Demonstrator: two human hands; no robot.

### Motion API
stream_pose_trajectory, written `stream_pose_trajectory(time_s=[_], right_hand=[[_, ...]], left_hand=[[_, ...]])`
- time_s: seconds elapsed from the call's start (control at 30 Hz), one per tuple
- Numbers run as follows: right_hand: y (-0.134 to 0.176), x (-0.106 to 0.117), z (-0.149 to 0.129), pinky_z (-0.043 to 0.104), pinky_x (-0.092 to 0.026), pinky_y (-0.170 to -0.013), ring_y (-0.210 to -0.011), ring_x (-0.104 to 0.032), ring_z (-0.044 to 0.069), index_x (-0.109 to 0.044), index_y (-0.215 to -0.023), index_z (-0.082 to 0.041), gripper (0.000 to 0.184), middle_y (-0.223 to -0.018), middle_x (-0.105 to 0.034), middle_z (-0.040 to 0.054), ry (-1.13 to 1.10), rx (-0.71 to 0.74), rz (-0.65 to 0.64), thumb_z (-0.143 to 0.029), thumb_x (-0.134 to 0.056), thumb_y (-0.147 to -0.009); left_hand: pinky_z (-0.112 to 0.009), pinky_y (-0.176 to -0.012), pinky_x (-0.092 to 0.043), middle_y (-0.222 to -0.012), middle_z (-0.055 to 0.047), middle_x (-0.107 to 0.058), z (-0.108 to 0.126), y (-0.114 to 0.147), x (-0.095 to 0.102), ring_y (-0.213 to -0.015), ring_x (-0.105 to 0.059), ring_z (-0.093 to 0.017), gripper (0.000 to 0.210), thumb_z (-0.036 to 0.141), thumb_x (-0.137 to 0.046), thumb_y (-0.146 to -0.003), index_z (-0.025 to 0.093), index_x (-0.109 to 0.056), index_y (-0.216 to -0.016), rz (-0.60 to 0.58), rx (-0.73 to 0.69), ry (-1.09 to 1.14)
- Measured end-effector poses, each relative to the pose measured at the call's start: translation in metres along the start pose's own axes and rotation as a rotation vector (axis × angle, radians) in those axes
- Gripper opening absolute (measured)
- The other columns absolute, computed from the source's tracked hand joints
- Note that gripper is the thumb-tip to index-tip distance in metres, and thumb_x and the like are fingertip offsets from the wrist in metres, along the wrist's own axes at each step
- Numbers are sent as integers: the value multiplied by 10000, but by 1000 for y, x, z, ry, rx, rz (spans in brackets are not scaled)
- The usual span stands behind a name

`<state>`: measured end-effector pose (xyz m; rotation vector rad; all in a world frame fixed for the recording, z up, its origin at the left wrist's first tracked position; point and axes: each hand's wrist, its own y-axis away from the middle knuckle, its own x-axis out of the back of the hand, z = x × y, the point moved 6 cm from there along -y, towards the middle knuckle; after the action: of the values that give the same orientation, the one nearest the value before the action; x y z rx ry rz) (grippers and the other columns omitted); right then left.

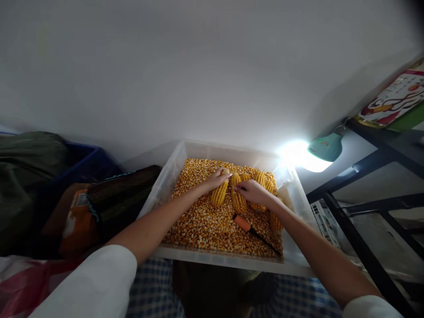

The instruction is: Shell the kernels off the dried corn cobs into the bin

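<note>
A translucent plastic bin (212, 255) holds a thick layer of loose corn kernels (202, 225) and several ears of corn. My left hand (217, 178) wraps round the upper end of one yellow ear (218, 195), which stands tilted over the kernels. Just to the right, my right hand (253, 192) has its curled fingers on a second ear (238, 204); a dark spot shows between those fingers, too small to name. More ears (260, 179) lie partly behind my right hand and forearm. Below the hands rests a tool with an orange and black handle (242, 222) and a thin dark shaft.
A lit green-bodied bulb lamp (324, 148) hangs at the right, by a dark metal rack (351, 247). Left of the bin are a black mesh bag (122, 198), an orange box (77, 221) and a blue crate (88, 161). A pale wall rises behind.
</note>
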<state>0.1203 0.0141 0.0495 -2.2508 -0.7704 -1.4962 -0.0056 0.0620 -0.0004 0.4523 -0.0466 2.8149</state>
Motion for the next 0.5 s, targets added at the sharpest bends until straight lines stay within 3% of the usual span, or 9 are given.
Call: stream_pose_trajectory(time_s=[0.5], right_hand=[[-2, -10, 1, 202, -287, -551, -576, -509, 110, -623, -744, -151, 343, -665, -623, 43, 58, -32, 86, -317, -341, -846]], left_hand=[[-266, -734, -365, -741, 5, -514, -3, -2, 2, -755, -485, -147, 298, 481, -455, -715, 185, -462, -753, 19, 43, 71]])
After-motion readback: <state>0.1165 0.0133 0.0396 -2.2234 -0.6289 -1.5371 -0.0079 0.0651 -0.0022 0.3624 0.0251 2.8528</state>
